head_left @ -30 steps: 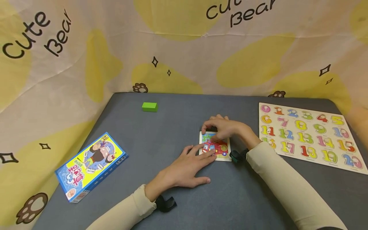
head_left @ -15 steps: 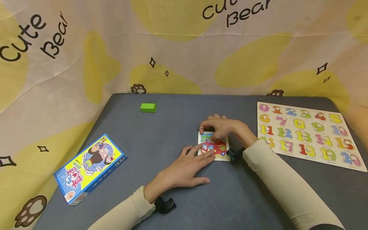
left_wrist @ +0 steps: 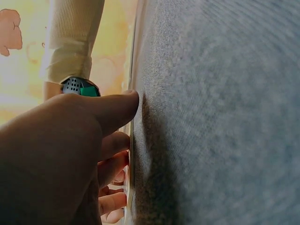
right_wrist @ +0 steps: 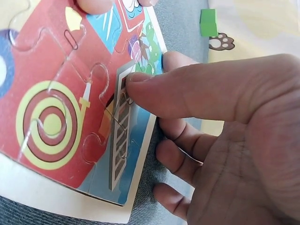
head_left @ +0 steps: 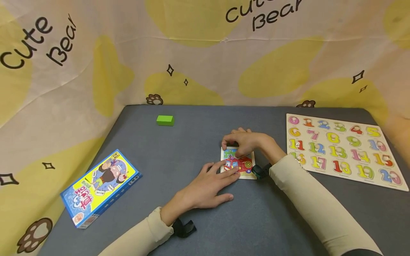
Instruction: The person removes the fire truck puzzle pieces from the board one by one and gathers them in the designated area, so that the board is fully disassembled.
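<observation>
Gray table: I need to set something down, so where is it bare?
The table is free between the blue box and left hand, between the green block and number board, and at the near side between the left sleeve and right sleeve. It is crowded at the truck jigsaw, where the left and right hand both touch it.

Red fire-truck jigsaw [head_left: 242, 164], flat on table [head_left: 189, 153]
</observation>
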The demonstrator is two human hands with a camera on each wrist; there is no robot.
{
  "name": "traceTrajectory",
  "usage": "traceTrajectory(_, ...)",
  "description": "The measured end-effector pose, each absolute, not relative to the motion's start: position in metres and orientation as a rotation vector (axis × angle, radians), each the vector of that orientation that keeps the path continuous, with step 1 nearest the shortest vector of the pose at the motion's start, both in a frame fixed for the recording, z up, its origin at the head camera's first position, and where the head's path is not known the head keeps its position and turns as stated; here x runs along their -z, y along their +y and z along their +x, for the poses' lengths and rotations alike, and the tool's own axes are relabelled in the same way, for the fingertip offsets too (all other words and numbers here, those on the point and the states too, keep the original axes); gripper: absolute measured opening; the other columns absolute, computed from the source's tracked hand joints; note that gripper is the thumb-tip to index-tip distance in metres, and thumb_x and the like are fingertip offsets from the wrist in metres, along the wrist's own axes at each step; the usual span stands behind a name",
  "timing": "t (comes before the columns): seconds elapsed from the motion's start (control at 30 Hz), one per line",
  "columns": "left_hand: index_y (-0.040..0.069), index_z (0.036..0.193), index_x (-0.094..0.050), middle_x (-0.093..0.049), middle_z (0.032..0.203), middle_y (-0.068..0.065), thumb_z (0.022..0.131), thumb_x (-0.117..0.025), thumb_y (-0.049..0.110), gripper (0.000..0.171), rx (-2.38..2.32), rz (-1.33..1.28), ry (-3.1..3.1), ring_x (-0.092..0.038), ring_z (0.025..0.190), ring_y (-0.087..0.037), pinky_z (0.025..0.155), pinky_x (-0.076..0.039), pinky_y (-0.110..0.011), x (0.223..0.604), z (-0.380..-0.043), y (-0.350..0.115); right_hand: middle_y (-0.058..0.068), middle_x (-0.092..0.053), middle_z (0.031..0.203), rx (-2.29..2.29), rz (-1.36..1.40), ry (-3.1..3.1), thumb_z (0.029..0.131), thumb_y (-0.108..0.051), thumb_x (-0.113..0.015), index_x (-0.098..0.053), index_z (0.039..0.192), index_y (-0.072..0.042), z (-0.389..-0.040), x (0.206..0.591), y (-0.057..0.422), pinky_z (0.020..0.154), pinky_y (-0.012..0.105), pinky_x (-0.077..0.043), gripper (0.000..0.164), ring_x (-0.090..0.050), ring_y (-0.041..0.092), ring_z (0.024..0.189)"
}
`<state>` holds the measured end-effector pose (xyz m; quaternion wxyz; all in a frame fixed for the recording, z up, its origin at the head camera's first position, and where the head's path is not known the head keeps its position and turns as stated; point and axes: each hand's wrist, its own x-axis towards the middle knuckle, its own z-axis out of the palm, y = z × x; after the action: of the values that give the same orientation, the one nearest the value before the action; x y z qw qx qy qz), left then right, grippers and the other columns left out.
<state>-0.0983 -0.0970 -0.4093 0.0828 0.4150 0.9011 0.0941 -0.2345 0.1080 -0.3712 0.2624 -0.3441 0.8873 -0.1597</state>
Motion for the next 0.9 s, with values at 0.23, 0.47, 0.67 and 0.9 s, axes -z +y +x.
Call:
traceTrajectory(0.23,0.027,0.159,-0.037,-0.030,0.168,0.011,0.100,-0.057,0.053,0.067,-0.291,1.233,2.690,-0.019,0.158,-0.029,0.119,-0.025,-0.056,0.4096,-0.0983,-0.0976,0.004,-0.052,0.106,0.395,-0.890,2.389,0.075,-0.006,-0.076,-0.062,0.102,-0.029,-0.2369,0.3713,0.1024,0.095,0.050,-0.026,0.038,-0.039,0.025,0.103)
traceTrajectory(0.47,0.028,0.159,-0.037,-0.030,0.168,0.012,0.100,-0.057,0.054,0.068,-0.282,1.240,2.696,-0.019,0.158,-0.028,0.119,-0.025,-0.055,0.4101,-0.0992,-0.0969,0.004,-0.051,0.105,0.385,-0.873,2.381,0.072,-0.006,-0.075,-0.063,0.098,-0.027,-0.2382,0.3707,0.1002,0.099,0.055,-0.025,0.035,-0.038,0.026,0.104)
traceTrajectory(0.67,0.028,0.159,-0.036,-0.028,0.168,0.012,0.100,-0.056,0.055,0.069,-0.278,1.238,2.693,-0.018,0.158,-0.029,0.119,-0.024,-0.055,0.4108,-0.0993,-0.0971,0.004,-0.052,0.107,0.400,-0.878,2.398,0.073,-0.007,-0.076,-0.062,0.102,-0.030,-0.2379,0.3722,0.1015,0.098,0.052,-0.026,0.040,-0.041,0.026,0.105)
traceTrajectory(0.9,0.028,0.160,-0.035,-0.027,0.168,0.012,0.099,-0.056,0.056,0.070,-0.276,1.238,2.694,-0.017,0.158,-0.029,0.120,-0.023,-0.054,0.4114,-0.0991,-0.0965,0.005,-0.053,0.107,0.373,-0.871,2.403,0.071,-0.006,-0.077,-0.062,0.099,-0.029,-0.2380,0.3697,0.0987,0.104,0.057,-0.026,0.039,-0.042,0.027,0.107)
